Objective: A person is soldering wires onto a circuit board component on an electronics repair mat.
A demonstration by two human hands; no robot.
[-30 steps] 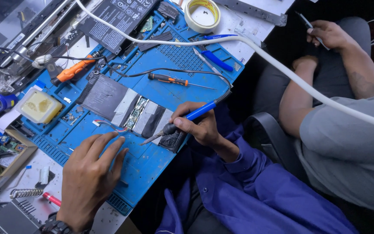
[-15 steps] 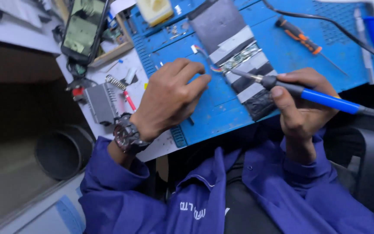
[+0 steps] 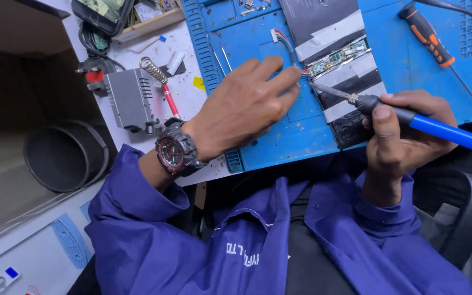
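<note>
soldering iron [image 3: 411, 117] in right hand [image 3: 402, 139]

**One camera, looking down from the head**

There is only one view, so no other view shares the scene. The camera sits on the person's head and looks steeply down, very close. The blue mat [image 3: 279, 139] fills the top of the frame. The person's own blue jacket [image 3: 203, 240] fills the bottom. The floor shows at the left edge.
</note>
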